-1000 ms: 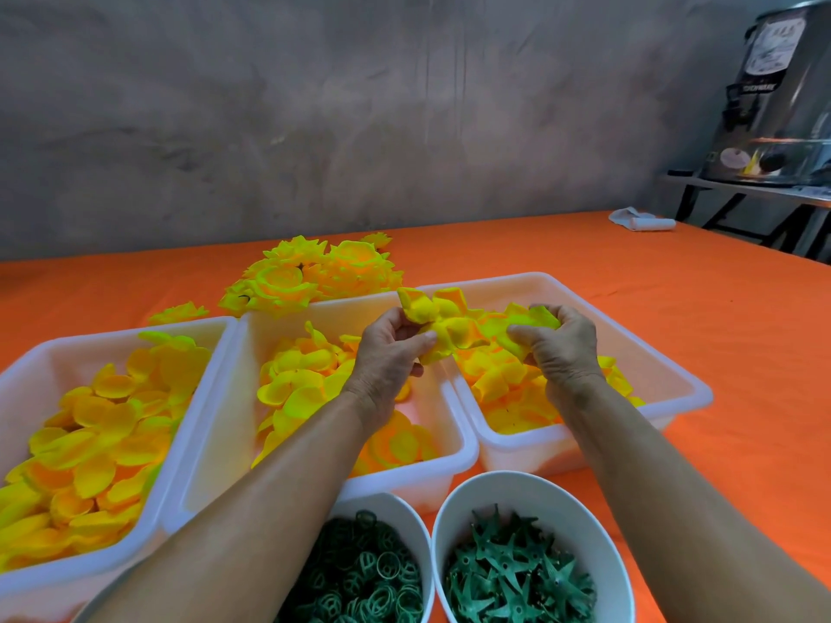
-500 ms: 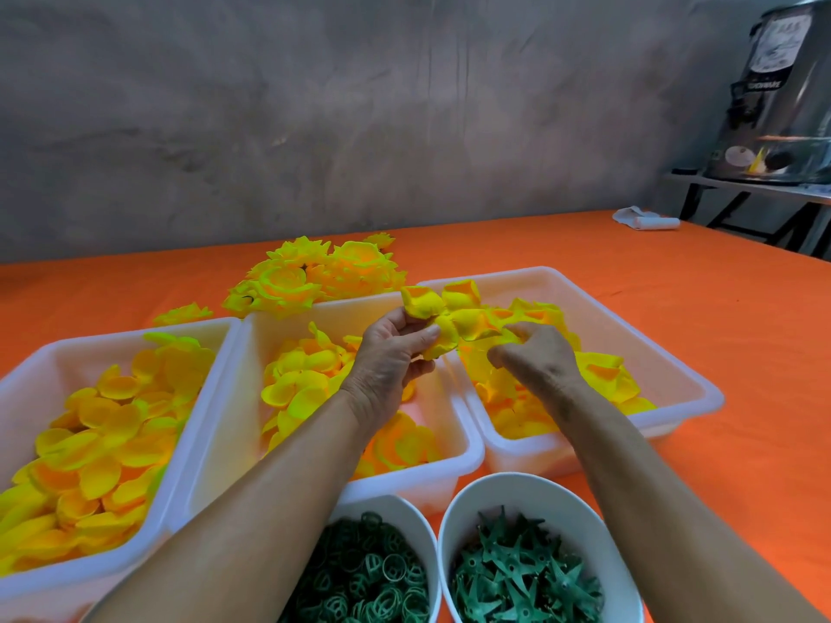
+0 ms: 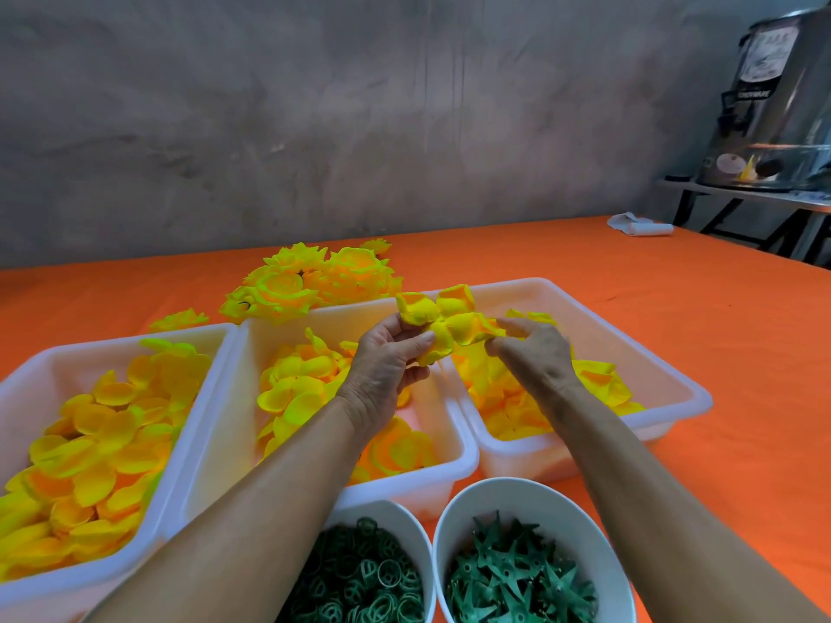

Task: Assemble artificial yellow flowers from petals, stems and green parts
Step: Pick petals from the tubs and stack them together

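A partly built flower of soft, cupped yellow petals with orange throats (image 3: 443, 323) is held in the air between the two hands, above the inner walls of the middle and right tubs. It is pinched at its base by the curled thumb and fingers of the left hand (image 3: 386, 366), while one of its outer petals is gripped by the fingertips of the right hand (image 3: 533, 348); the hands are close together but not touching. A thin pale stem appears to hang just below the left fingers, though this cannot be told for certain. No green part can be seen on it, so the flower is judged unfinished.

Just beyond the hands a heap of finished yellow flowers with layered, ruffled petals (image 3: 310, 283) lies on the orange cloth-covered table (image 3: 629, 308), which suggests that several are already done. Plenty is judged left: under and beside the hands three white, smooth-walled plastic tubs (image 3: 674, 388) are stocked with loose, thin, shell-shaped petals (image 3: 103, 433). Nearer the body than the hands, green plastic rings (image 3: 359, 577) are held in one round white bowl (image 3: 404, 514) and spiky green star-shaped calyx pieces (image 3: 512, 573) in another (image 3: 454, 519).
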`<state>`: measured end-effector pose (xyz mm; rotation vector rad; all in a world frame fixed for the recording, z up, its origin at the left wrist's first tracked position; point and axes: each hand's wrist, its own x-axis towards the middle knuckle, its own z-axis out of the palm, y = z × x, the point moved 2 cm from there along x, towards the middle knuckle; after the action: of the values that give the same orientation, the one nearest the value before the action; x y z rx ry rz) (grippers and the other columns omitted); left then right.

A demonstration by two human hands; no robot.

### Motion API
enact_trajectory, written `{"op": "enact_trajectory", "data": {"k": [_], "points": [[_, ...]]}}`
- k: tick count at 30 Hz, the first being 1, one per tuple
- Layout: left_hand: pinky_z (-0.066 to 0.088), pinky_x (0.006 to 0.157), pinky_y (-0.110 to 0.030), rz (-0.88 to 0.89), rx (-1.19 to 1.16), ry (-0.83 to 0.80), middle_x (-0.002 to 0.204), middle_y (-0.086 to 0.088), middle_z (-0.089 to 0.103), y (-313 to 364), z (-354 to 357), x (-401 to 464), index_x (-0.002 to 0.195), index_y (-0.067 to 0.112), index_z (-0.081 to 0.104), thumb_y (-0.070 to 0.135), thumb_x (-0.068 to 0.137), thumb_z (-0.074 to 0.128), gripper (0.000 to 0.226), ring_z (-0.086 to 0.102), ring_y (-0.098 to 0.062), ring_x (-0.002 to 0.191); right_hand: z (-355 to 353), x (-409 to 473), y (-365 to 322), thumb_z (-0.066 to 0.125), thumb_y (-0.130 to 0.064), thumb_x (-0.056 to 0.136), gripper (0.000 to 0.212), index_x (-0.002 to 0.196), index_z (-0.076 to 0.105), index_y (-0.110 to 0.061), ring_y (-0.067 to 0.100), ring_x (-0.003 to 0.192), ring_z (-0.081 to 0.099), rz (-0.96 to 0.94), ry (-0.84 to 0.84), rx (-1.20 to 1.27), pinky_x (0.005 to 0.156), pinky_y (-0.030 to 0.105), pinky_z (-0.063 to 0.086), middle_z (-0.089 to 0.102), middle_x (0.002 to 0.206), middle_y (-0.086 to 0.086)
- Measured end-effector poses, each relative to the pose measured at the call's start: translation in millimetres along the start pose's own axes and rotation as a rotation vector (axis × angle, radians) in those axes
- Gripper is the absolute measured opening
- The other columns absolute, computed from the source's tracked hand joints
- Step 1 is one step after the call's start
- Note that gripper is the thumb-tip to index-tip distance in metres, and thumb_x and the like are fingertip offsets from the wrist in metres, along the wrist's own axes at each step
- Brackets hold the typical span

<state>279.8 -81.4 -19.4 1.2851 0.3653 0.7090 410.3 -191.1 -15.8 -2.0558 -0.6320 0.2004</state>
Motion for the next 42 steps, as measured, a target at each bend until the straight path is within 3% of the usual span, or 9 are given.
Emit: {"op": "enact_trajectory", "data": {"k": [4,9,12,17,21,27,30,35,42], "points": [[0.044,0.058,-0.023,-0.003,0.009,0.001,0.083,0.005,0.068,-0.2,-0.1,-0.1,0.097,0.019,0.064,0.002,0.087,0.059,0.02,0.062,-0.008,0.069,-0.4,5.6,3.5,0.059,-0.007,0.076,0.042,0.117,0.067,-0.012,0.025,0.123,0.051,-0.081,0.112,0.143,0.108,0.035,0.036,0.064,0.122,0.01],[0.042,0.062,-0.026,0.003,0.062,-0.056,0.088,0.001,0.065,-1.6,2.3,-1.4,0.099,0.019,0.063,0.003,0.088,0.059,0.021,0.061,-0.013,0.077,-8.0,-4.6,-6.3,0.061,-0.023,0.085,0.018,0.095,0.071,-0.013,0.013,0.072,0.062,-0.037,-0.099,0.729,0.068,0.027,0.047,0.07,0.088,0.007],[0.042,0.062,-0.025,0.017,0.105,-0.083,0.085,0.002,0.066,-2.1,3.3,-2.1,0.098,0.02,0.063,0.004,0.087,0.06,0.02,0.062,-0.011,0.075,-3.7,-11.5,-9.0,0.066,-0.013,0.081,0.022,0.101,0.071,-0.007,0.022,0.075,0.064,-0.097,-0.29,0.712,0.073,0.033,0.051,0.069,0.089,0.013],[0.042,0.059,-0.022,0.042,0.158,-0.06,0.08,0.002,0.069,-3.1,3.0,-2.4,0.093,0.019,0.064,0.004,0.085,0.064,0.017,0.062,-0.008,0.07,-1.8,-11.5,-9.0,0.061,-0.015,0.085,0.013,0.093,0.07,-0.012,0.01,0.062,0.063,-0.079,-0.408,0.74,0.059,0.024,0.05,0.069,0.074,0.0],[0.042,0.068,-0.029,0.064,0.208,-0.037,0.081,-0.004,0.07,-4.6,3.4,-3.7,0.093,0.012,0.067,0.003,0.081,0.069,0.016,0.063,-0.017,0.073,0.5,-11.8,-6.7,0.064,-0.01,0.083,0.01,0.091,0.071,-0.011,0.008,0.058,0.062,-0.116,-0.383,0.707,0.055,0.022,0.05,0.069,0.068,-0.002],[0.046,0.066,-0.028,0.086,0.225,-0.065,0.069,0.003,0.071,-5.0,6.2,-5.5,0.09,0.008,0.067,-0.004,0.08,0.068,0.016,0.064,-0.008,0.06,0.6,-13.0,-6.6,0.069,-0.003,0.079,0.006,0.084,0.072,-0.005,0.009,0.052,0.059,-0.17,-0.335,0.669,0.052,0.021,0.049,0.068,0.061,-0.001],[0.045,0.071,-0.035,0.102,0.234,-0.039,0.078,-0.009,0.069,-4.6,6.7,-5.8,0.096,0.001,0.066,0.0,0.082,0.067,0.014,0.062,-0.018,0.069,0.5,-12.9,-6.0,0.07,-0.004,0.078,0.006,0.084,0.072,-0.003,0.009,0.051,0.058,-0.199,-0.305,0.64,0.05,0.022,0.049,0.067,0.059,-0.002],[0.043,0.053,-0.023,0.074,0.241,0.108,0.074,-0.006,0.065,-3.0,4.8,-2.3,0.085,0.012,0.068,0.025,0.093,0.057,0.019,0.056,-0.016,0.064,2.5,-11.3,-5.9,0.067,-0.013,0.083,0.009,0.085,0.072,-0.006,0.012,0.058,0.063,-0.185,-0.24,0.704,0.055,0.025,0.052,0.07,0.069,0.004],[0.041,0.043,-0.015,0.087,0.292,0.121,0.069,-0.003,0.058,-5.6,2.7,1.3,0.084,0.01,0.063,0.017,0.095,0.054,0.016,0.05,-0.009,0.053,3.3,-9.0,-5.1,0.053,-0.015,0.095,0.019,0.085,0.067,-0.009,0.011,0.056,0.06,-0.143,-0.255,0.646,0.058,0.027,0.05,0.065,0.071,0.006]]}}
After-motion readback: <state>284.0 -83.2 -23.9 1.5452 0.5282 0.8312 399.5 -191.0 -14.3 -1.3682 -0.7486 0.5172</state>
